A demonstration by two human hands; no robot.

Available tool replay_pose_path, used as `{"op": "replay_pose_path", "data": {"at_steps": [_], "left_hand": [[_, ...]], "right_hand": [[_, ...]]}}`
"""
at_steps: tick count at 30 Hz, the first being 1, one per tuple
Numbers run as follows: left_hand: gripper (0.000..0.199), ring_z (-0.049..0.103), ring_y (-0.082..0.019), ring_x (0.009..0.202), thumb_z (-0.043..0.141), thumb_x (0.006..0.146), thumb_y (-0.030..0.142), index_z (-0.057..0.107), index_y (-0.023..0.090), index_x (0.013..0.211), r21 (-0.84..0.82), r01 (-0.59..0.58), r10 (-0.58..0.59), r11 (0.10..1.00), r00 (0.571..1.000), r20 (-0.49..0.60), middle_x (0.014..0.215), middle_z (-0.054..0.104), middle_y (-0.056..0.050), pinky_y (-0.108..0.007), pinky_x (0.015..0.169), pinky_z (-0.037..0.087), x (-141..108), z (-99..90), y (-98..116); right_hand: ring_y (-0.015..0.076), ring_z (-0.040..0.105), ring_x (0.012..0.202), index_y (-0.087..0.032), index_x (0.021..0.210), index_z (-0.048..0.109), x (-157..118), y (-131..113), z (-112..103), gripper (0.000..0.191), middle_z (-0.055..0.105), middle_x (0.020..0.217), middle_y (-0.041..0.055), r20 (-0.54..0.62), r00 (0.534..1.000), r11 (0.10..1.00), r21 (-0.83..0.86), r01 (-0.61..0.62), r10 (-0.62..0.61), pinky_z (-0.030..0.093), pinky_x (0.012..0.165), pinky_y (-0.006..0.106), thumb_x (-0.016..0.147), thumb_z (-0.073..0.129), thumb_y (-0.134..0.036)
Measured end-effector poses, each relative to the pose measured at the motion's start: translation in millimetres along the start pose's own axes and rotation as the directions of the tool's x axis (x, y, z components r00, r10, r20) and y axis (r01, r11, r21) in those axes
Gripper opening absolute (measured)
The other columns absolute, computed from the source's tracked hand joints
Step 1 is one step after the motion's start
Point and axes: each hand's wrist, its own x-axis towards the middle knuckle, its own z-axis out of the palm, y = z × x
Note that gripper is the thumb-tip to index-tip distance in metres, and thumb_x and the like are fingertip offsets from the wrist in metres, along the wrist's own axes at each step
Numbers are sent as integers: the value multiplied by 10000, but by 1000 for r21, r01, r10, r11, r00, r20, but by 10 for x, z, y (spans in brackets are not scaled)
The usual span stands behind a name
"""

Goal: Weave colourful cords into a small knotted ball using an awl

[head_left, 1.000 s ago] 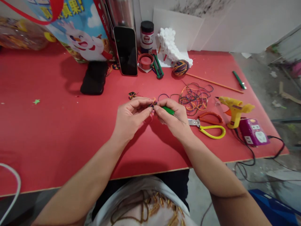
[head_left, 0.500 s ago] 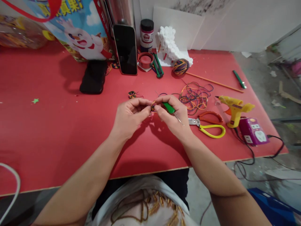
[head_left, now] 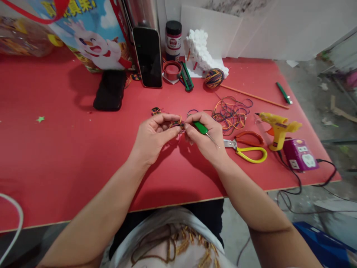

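Observation:
Between the fingertips of both hands is a small piece of multicoloured yarn work (head_left: 176,124), dark with orange and pink strands. My left hand (head_left: 154,136) pinches it from the left, thumb below and fingers above. From the other side my right hand (head_left: 205,132) pinches its edge with thumb and forefinger. A crochet hook with a green handle (head_left: 200,127) is tucked in the right hand, its metal tip pointing back toward the wrist. Loose tangled yarn (head_left: 232,114) lies just beyond the right hand. Behind the left hand rests another small yarn piece (head_left: 156,111).
Scissors (head_left: 252,154), a yellow glue gun (head_left: 276,128) and a purple power socket (head_left: 301,154) lie to the right. At the back stand a phone (head_left: 147,57), a jar (head_left: 173,41) and a yarn ball (head_left: 214,78). A black phone-like object (head_left: 110,90) lies left.
More of the yarn piece now shows between my fingers, spread along the left fingertips. Both hands stay in nearly the same place, with the hook still in the right.

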Motion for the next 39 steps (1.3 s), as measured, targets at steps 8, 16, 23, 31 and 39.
{"op": "replay_pose_path", "data": {"at_steps": [8, 16, 23, 31, 39], "left_hand": [[341, 769, -225, 1080, 904, 756, 201, 836, 236, 1088, 92, -125, 121, 988, 991, 49, 1168, 815, -73, -390, 1009, 630, -14, 35, 58], [210, 773, -204, 960, 891, 792, 231, 839, 225, 995, 128, -111, 108, 986, 994, 30, 1038, 827, -60, -363, 923, 643, -33, 39, 65], [207, 745, -171, 842, 922, 773, 251, 843, 220, 962, 71, -14, 13, 997, 1000, 8, 963, 816, -43, -314, 807, 624, -34, 26, 20], [127, 611, -81, 580, 889, 737, 171, 817, 153, 840, -137, 149, -153, 979, 988, -18, 735, 729, -20, -209, 568, 517, -5, 70, 70], [111, 609, -86, 580, 817, 735, 135, 748, 172, 813, -158, 36, -59, 987, 988, -143, 694, 694, 4, -190, 526, 478, 54, 54, 83]], "right_hand": [[100, 570, 483, -231, 946, 656, 28, 97, -10, 187, 650, 604, -68, 4, 999, 987, 148, -54, 54, 465, 499, 244, 934, 779, -372], [99, 535, 506, -234, 931, 674, -7, 49, -29, 243, 629, 638, -57, 25, 999, 990, 141, -31, 28, 427, 488, 247, 952, 797, -443], [115, 517, 481, -246, 941, 682, -32, -2, -16, 150, 606, 611, -60, 19, 999, 996, 75, -51, 50, 424, 438, 258, 947, 792, -349], [77, 580, 532, -204, 975, 722, -25, -17, -32, 173, 682, 747, -30, -77, 988, 991, -7, 135, -135, 469, 501, 232, 1015, 741, -372], [68, 579, 471, -240, 1185, 785, -220, -137, -89, 198, 730, 766, -28, -10, 930, 930, -38, 366, -367, 470, 463, 232, 1079, 618, -223]]}}
